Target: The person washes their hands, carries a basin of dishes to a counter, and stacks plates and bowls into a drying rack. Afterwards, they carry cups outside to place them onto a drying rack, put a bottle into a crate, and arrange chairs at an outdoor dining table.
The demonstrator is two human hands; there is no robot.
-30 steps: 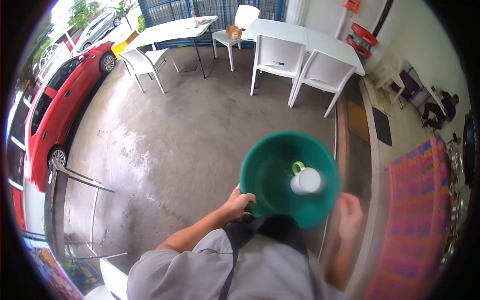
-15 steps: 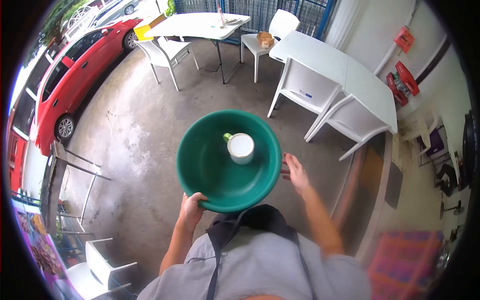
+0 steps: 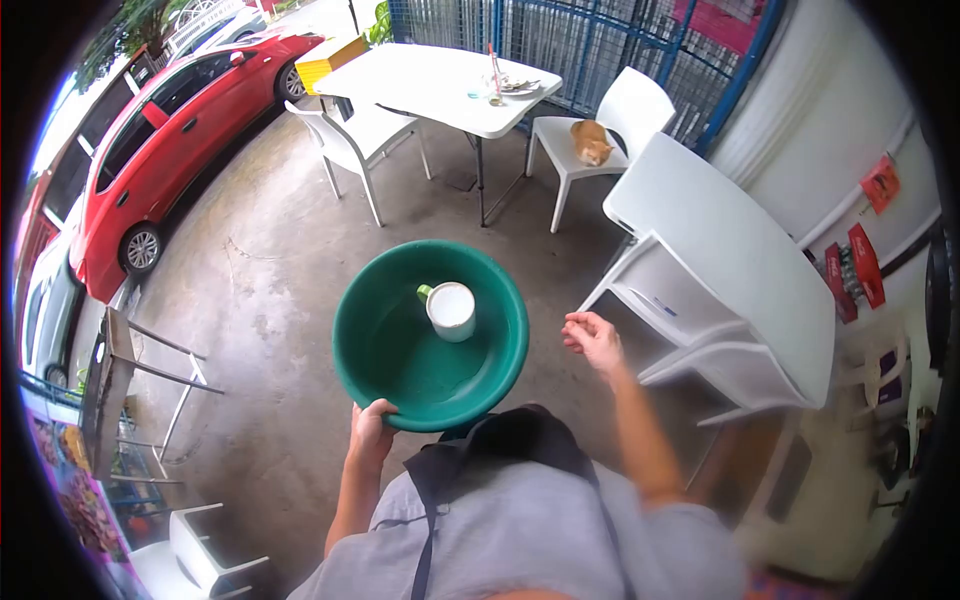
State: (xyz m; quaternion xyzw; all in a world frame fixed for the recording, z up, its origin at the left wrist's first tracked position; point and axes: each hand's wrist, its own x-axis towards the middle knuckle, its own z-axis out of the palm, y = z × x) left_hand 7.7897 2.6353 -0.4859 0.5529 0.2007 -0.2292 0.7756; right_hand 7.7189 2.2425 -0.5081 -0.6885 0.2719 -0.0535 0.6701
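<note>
A round green plastic basin [image 3: 375, 350] is held out before me, tilted so that its inside shows. My left hand [image 3: 372, 425] grips its near left rim, with the thumb over the edge and the other fingers hidden beneath. Inside the basin is a white mug [image 3: 451, 314] with a green handle; its top looks white, and I cannot tell whether it is upside down. Off the basin's right side, my right hand [image 3: 595, 342] is in the air with loosely bent fingers. I see nothing in it, and it touches neither basin nor mug.
Ahead stands a white table [image 3: 420, 85] with dishes and a bottle. An orange cat [image 3: 591, 143] lies on a white chair [image 3: 570, 178]. Another white table [image 3: 730, 220] with chairs is at the right. A red car [image 3: 185, 120] is parked left, beyond the concrete floor [image 3: 260, 320].
My view has swung, and the tables and cat sit lower and further right. The basin shifted slightly left in view. My right hand moved away from the rim, and its fingers curled a little.
</note>
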